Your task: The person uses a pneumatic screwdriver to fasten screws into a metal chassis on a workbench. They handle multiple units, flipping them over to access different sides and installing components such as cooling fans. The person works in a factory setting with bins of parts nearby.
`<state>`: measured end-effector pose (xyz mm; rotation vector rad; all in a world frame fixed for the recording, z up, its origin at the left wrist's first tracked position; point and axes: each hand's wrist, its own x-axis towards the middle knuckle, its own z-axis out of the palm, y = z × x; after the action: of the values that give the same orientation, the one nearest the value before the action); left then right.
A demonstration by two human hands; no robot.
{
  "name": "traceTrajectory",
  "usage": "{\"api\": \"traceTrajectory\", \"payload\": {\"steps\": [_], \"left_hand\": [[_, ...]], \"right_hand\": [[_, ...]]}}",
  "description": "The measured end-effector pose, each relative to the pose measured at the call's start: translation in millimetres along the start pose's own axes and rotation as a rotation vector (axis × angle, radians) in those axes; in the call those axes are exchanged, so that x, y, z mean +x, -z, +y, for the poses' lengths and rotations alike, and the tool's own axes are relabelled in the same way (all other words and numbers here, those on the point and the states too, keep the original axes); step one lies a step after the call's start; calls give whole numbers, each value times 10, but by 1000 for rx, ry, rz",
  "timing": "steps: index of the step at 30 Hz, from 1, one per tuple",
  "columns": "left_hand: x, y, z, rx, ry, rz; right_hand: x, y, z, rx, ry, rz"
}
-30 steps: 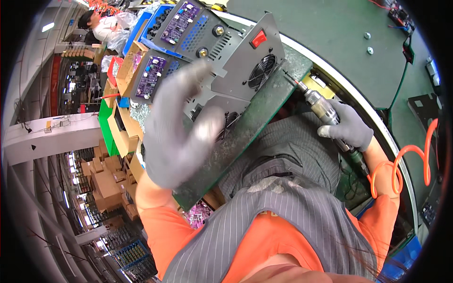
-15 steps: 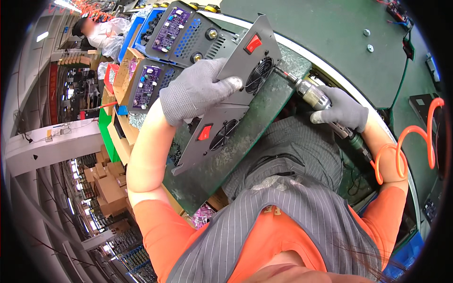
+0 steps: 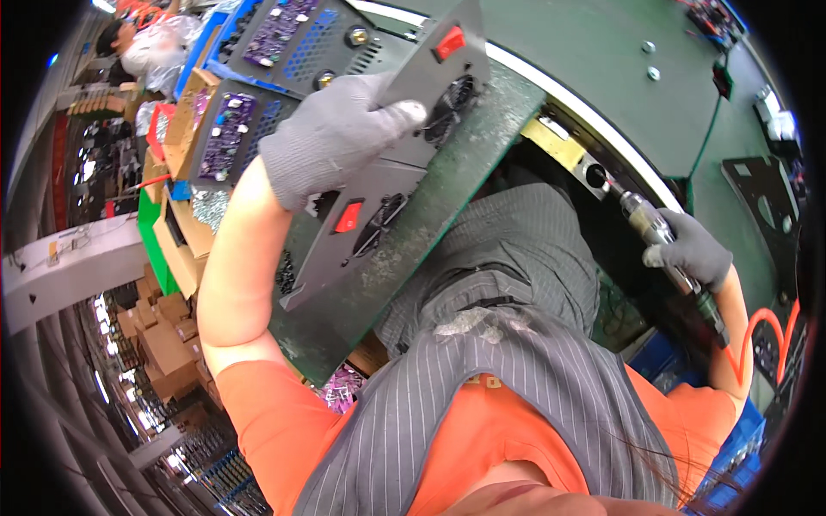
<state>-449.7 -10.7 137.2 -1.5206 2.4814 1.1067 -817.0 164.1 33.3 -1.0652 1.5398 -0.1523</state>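
Observation:
My left hand [image 3: 331, 133], in a grey glove, grips a grey metal panel [image 3: 415, 79] by its near-left edge. The panel stands tilted and carries a red rocker switch [image 3: 450, 43] and a black fan [image 3: 450, 110]. Just below it leans a similar panel [image 3: 318, 262] with its own red switch [image 3: 348, 217] and fan. My gloved right hand [image 3: 699, 251] is wrapped round a pneumatic screwdriver [image 3: 641, 217], held away from the panels. Its bit points at a round, dark-centred part [image 3: 594, 173] by the bench edge. An orange coiled hose [image 3: 761, 322] trails from the tool.
Grey housings with purple circuit boards [image 3: 228, 129] stand at the left, by a blue bin [image 3: 196, 64] and cardboard boxes [image 3: 191, 120]. The panels rest on a dark green bench [image 3: 509, 99]. Beyond the white edge, two small metal pieces [image 3: 651, 60] lie on a green surface.
My right hand has drawn the screwdriver away from the held panel's fan, to the right and down. My left hand keeps its grip; the whole view has shifted slightly.

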Motion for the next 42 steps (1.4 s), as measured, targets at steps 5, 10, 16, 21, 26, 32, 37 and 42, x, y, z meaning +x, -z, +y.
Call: {"api": "traceTrajectory", "payload": {"steps": [5,10,16,21,26,32,37,42], "left_hand": [[-21,4,49,-31,13,41],[-26,3,18,-13,66,19],[-188,77,111,119,92,-13],[-383,156,322,349,75,-124],[-335,194,406,307,245,-123],[-198,932,214,-593,85,314],[-97,980,-54,-1067,-107,508],[-23,444,-124,-1457,-220,775]], "right_hand": [[227,-44,159,125,-22,-65],[518,-57,-54,271,-25,-90],[750,616,-546,-163,398,535],[1584,1226,-414,-257,268,779],[1732,1040,-479,-520,486,759],[1591,851,-452,-537,565,918],[1557,1078,-11,338,432,707],[806,795,65,947,805,645]]}}
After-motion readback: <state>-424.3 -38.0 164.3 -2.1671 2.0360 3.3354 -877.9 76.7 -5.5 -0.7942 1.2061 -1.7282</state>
